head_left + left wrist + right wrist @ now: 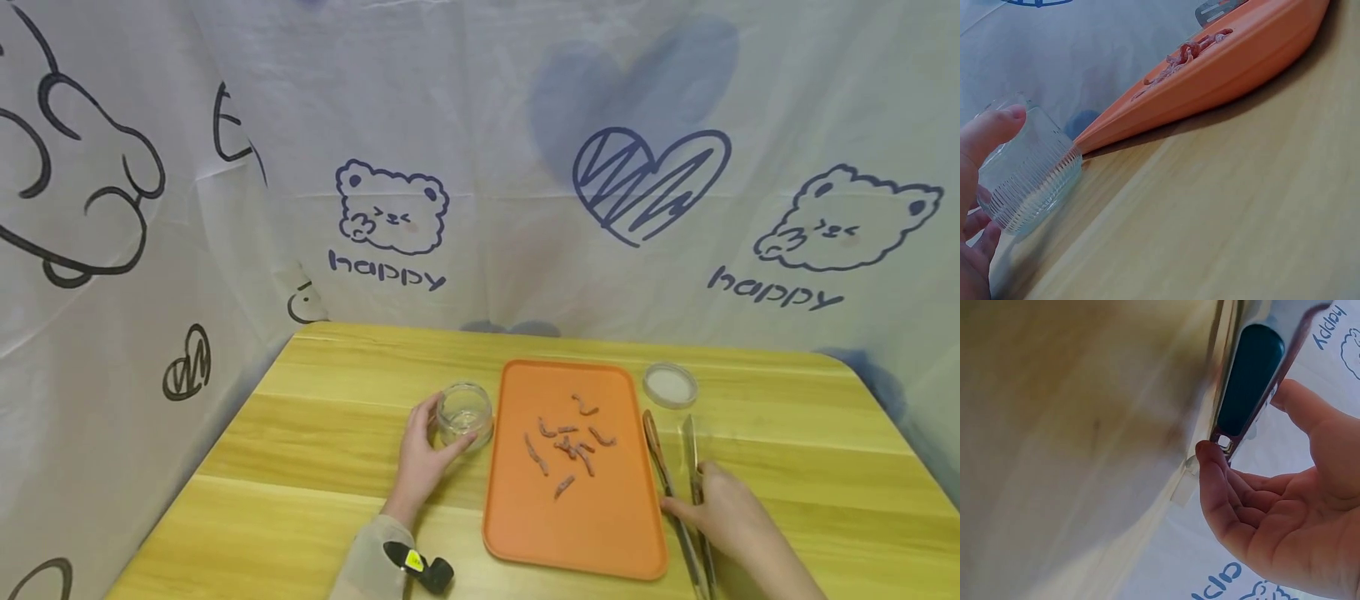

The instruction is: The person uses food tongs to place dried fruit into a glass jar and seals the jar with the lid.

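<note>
the glass jar (467, 417) stood just left of the tray (573, 540), fingers of the left hand (420, 464) curled round it; the right hand (731, 510) pinched the tongs (1250, 381). gripping seemed the step; next called for even squeezing.

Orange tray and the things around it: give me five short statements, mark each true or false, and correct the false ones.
1. Thin reddish strips lie on the orange tray. True.
2. The left hand holds the glass jar. True.
3. The glass jar is to the right of the orange tray. False: it is to the left.
4. The right hand grips the metal tongs. True.
5. The metal tongs are between the glass jar and the orange tray. False: they are at the tray's right side.
</note>
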{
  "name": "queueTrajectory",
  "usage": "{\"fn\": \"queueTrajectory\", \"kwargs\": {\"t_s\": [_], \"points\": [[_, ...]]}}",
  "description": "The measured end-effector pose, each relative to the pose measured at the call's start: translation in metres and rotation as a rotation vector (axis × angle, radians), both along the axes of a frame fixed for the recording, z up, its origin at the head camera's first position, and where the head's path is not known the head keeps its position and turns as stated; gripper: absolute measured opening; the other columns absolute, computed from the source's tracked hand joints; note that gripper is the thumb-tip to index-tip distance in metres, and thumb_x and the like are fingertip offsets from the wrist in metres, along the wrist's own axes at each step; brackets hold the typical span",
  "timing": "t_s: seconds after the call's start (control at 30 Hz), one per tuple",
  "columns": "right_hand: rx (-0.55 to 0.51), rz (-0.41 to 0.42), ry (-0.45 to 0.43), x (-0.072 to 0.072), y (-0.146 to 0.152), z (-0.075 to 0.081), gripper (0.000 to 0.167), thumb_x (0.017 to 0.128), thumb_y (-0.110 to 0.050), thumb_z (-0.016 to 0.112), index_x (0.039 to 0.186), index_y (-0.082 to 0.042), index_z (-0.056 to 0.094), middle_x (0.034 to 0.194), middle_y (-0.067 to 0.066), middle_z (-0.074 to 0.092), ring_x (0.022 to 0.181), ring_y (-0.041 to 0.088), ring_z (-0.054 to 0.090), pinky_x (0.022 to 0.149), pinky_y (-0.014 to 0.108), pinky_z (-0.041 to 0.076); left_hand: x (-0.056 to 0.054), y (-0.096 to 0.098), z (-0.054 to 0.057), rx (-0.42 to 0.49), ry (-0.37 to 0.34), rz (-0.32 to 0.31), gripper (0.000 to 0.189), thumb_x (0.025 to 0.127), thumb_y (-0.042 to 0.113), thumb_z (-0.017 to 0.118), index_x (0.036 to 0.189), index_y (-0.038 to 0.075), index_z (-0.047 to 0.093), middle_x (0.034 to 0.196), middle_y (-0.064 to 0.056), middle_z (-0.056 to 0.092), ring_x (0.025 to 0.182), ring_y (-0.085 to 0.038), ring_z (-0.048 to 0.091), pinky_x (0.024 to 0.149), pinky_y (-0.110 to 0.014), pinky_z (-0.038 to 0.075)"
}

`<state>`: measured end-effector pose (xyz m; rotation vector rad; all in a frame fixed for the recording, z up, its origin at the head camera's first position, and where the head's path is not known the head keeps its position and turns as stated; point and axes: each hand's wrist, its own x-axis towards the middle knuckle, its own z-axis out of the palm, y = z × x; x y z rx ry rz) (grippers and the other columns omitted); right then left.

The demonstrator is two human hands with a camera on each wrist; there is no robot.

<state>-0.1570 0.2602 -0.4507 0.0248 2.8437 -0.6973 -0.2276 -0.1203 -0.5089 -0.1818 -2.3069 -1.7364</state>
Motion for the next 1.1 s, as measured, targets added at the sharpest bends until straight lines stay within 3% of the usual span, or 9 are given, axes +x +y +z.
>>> {"fn": "queueTrajectory", "kwargs": {"t_s": [0.1, 0.17, 0.27, 0.33, 0.47, 0.6, 0.8, 0.9, 1.1], "points": [[0.020, 0.011, 0.000, 0.000, 0.001, -0.001, 0.096, 0.079, -0.054, 0.071, 0.121, 0.026, 0.039, 0.100, 0.035, 0.058, 0.084, 0.039, 0.062, 0.065, 0.045, 0.055, 0.006, 0.003, 0.011, -0.006, 0.011, 0.001, 0.077, 0.074, 0.011, 0.082, 0.138, -0.004, 0.041, 0.134, -0.023, 0.044, 0.124, -0.040, 0.043, 0.108, -0.048, 0.034], [0.014, 0.011, -0.003, 0.000, 0.002, -0.001, 0.098, 0.079, -0.055, 0.071, 0.122, 0.027, 0.037, 0.102, 0.037, 0.057, 0.087, 0.041, 0.062, 0.066, 0.046, 0.055, 0.012, 0.005, 0.021, -0.009, 0.011, 0.000, 0.075, 0.075, 0.008, 0.081, 0.137, -0.007, 0.040, 0.134, -0.025, 0.044, 0.124, -0.041, 0.043, 0.108, -0.049, 0.035], [-0.012, 0.000, -0.009, 0.000, 0.003, -0.003, 0.095, 0.080, -0.050, 0.072, 0.123, 0.026, 0.036, 0.099, 0.032, 0.058, 0.084, 0.036, 0.062, 0.063, 0.043, 0.055, 0.019, 0.008, 0.036, -0.027, 0.011, 0.001, 0.073, 0.076, 0.005, 0.080, 0.135, -0.010, 0.040, 0.132, -0.027, 0.044, 0.123, -0.042, 0.044, 0.107, -0.049, 0.036], [-0.027, -0.005, 0.004, 0.002, 0.004, -0.004, 0.087, 0.082, -0.041, 0.073, 0.123, 0.026, 0.036, 0.095, 0.025, 0.060, 0.081, 0.031, 0.062, 0.063, 0.042, 0.055, 0.020, 0.008, 0.037, -0.038, 0.005, 0.006, 0.072, 0.076, 0.004, 0.079, 0.135, -0.010, 0.041, 0.132, -0.027, 0.045, 0.123, -0.042, 0.044, 0.107, -0.048, 0.036], [-0.028, -0.007, 0.055, 0.003, 0.006, -0.006, 0.070, 0.081, -0.023, 0.071, 0.118, 0.026, 0.039, 0.093, 0.024, 0.059, 0.084, 0.034, 0.060, 0.070, 0.048, 0.055, 0.011, 0.006, 0.021, -0.038, 0.005, 0.015, 0.074, 0.076, 0.007, 0.081, 0.137, -0.007, 0.040, 0.133, -0.025, 0.044, 0.123, -0.041, 0.044, 0.107, -0.047, 0.036], [-0.026, -0.005, 0.102, 0.004, 0.010, -0.005, 0.063, 0.076, -0.013, 0.069, 0.115, 0.026, 0.040, 0.097, 0.033, 0.055, 0.085, 0.038, 0.058, 0.069, 0.051, 0.055, 0.003, 0.003, 0.004, -0.031, 0.007, 0.016, 0.077, 0.075, 0.013, 0.082, 0.139, -0.002, 0.041, 0.135, -0.022, 0.044, 0.123, -0.039, 0.045, 0.107, -0.046, 0.036], [0.061, -0.012, 0.257, 0.007, 0.018, -0.005, 0.058, 0.075, -0.011, 0.068, 0.115, 0.025, 0.045, 0.097, 0.035, 0.052, 0.083, 0.040, 0.056, 0.070, 0.057, 0.051, 0.003, 0.000, 0.001, -0.044, -0.003, 0.013, 0.079, 0.075, 0.023, 0.083, 0.139, 0.003, 0.042, 0.136, -0.017, 0.044, 0.124, -0.033, 0.045, 0.107, -0.040, 0.037], [0.089, -0.023, 0.323, 0.006, 0.019, -0.002, 0.052, 0.077, -0.009, 0.068, 0.115, 0.022, 0.050, 0.093, 0.030, 0.053, 0.077, 0.035, 0.054, 0.065, 0.052, 0.050, 0.003, 0.000, 0.003, -0.056, -0.005, 0.014, 0.079, 0.075, 0.023, 0.083, 0.139, 0.002, 0.042, 0.136, -0.017, 0.044, 0.124, -0.033, 0.045, 0.107, -0.040, 0.037], [0.125, -0.006, 0.472, 0.007, 0.018, 0.001, 0.044, 0.077, -0.008, 0.070, 0.116, 0.009, 0.058, 0.099, 0.026, 0.056, 0.083, 0.038, 0.056, 0.062, 0.051, 0.049, 0.004, 0.000, 0.004, -0.067, -0.015, 0.015, 0.079, 0.075, 0.023, 0.083, 0.139, 0.002, 0.041, 0.136, -0.017, 0.045, 0.124, -0.032, 0.046, 0.107, -0.040, 0.038]]}}
